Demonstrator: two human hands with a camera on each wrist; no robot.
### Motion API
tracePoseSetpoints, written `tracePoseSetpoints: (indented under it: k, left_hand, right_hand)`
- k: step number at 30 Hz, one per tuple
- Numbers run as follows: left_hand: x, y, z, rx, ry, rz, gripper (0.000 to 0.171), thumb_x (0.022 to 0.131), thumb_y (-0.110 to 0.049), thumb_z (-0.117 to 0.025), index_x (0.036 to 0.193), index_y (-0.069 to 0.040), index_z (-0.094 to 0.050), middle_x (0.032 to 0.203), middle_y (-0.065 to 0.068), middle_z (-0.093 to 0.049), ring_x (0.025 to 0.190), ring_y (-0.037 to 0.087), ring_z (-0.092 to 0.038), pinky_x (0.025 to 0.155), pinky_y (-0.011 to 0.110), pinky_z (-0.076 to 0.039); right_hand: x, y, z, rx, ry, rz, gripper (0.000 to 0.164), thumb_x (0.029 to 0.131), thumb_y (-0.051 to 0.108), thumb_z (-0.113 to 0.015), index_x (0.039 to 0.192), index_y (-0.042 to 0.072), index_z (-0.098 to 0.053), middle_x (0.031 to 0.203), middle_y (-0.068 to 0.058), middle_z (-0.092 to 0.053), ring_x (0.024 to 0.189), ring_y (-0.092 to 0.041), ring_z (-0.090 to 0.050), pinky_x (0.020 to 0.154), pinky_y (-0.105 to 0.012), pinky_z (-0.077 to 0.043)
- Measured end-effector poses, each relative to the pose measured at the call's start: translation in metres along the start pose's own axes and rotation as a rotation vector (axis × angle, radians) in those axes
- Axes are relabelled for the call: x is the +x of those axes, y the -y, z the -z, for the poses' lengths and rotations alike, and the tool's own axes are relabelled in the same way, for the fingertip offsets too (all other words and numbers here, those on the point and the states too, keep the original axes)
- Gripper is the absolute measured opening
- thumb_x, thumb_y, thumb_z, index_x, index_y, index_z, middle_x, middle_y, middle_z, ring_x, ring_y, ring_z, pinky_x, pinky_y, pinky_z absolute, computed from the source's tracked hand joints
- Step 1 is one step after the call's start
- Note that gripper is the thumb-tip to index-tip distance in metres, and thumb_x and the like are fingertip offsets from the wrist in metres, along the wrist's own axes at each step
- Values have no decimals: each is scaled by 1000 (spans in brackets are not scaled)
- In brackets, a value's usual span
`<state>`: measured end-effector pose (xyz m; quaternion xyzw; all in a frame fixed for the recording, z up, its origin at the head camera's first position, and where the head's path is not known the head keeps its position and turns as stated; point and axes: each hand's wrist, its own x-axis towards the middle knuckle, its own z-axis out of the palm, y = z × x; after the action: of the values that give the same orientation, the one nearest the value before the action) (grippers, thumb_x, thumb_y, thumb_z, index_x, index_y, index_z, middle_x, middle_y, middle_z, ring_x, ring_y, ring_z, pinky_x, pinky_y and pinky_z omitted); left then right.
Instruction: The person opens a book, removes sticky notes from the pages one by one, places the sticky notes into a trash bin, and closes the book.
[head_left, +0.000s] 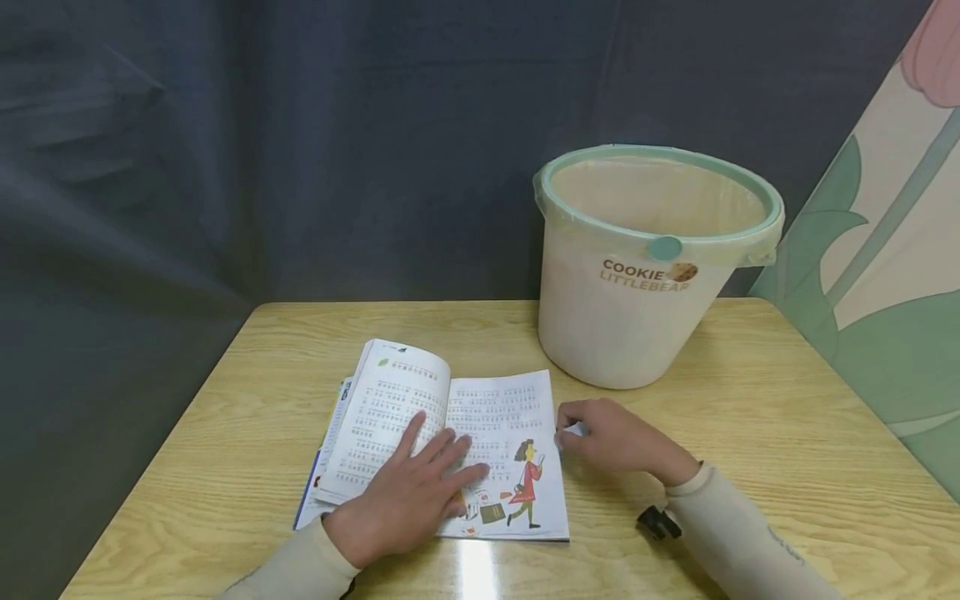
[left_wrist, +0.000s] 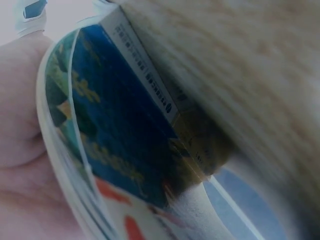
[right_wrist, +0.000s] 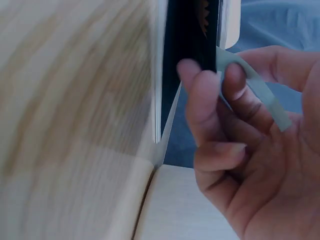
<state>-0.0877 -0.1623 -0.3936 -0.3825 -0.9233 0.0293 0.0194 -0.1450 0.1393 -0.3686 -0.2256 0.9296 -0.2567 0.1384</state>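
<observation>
Sleeves (head_left: 750,542) nearest, cut off at btm. L hand (head_left: 408,492), fingers wide, on open book (head_left: 502,421), hiding some text. R hand (head_left: 618,437) at book's R edge, fingers pinching pale strip (right_wrist: 270,102), part hidden, material unclear. White bucket (head_left: 615,325) behind, R. Wood surface (head_left: 217,442) under book & bucket; dark curtain (head_left: 390,167) at back, painted wall (head_left: 892,258) R.

Book (head_left: 506,417): white pages, grey print, red-clad figure (head_left: 527,487)
Strip (right_wrist: 262,90): pale grey-green
Bin (head_left: 615,325): cream, mint-green rim (head_left: 551,196), brown lettering (head_left: 633,272)
Desk (head_left: 232,417): tan wood-grain
Backdrop (head_left: 405,150): dark blue-grey
Wall (head_left: 900,275): pink flower (head_left: 933,58), green leaves (head_left: 813,254)
</observation>
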Motion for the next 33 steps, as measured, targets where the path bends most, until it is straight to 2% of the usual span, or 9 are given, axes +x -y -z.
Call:
tracePoseSetpoints:
  k: [4,9,12,17,26,33]
  left_hand:
    - [0,1,0,-14,5,-2,45,101,-44,-50,145,-33,-49,155,3,-45,144,26,-40,120,61,-17]
    - [0,1,0,-65,35,6,46,102,-43,-50,146,-33,-46,157,3,-41,147,28,-36,121,63,-14]
    - [0,1,1,-79,32,6,47,102,-42,-49,148,-32,-45,158,4,-40,148,29,-36,121,62,-13]
    - [-1,0,3,-60,10,-7,50,103,-39,-48,151,-32,-39,159,4,-37,147,29,-37,121,61,-15]
    - [1,-2,4,-87,30,-7,51,105,-39,-41,155,-34,-32,162,3,-32,149,31,-33,121,63,-12]
    - [2,3,6,-141,55,-18,50,106,-38,-42,155,-35,-31,163,2,-31,151,31,-29,121,64,-12]
  right_hand:
    - [0,2,4,95,-2,14,15,91,17,-64,78,17,-58,73,6,-56,58,-7,-45,55,-21,-37]
    - [1,2,7,170,-20,27,14,88,17,-70,80,16,-59,88,4,-64,73,-11,-53,62,-22,-41]
    - [2,0,7,253,-28,40,14,86,12,-71,82,13,-58,86,2,-63,79,-12,-57,65,-22,-43]
    - [1,0,10,384,-34,61,16,83,5,-71,85,7,-55,81,-1,-61,76,-12,-57,63,-22,-43]
    - [0,3,14,489,-77,-35,19,85,8,-72,87,1,-54,76,-2,-61,68,-13,-56,60,-23,-46]
    - [2,3,12,524,-107,-86,21,84,8,-72,90,2,-54,80,-2,-66,72,-13,-57,61,-23,-44]
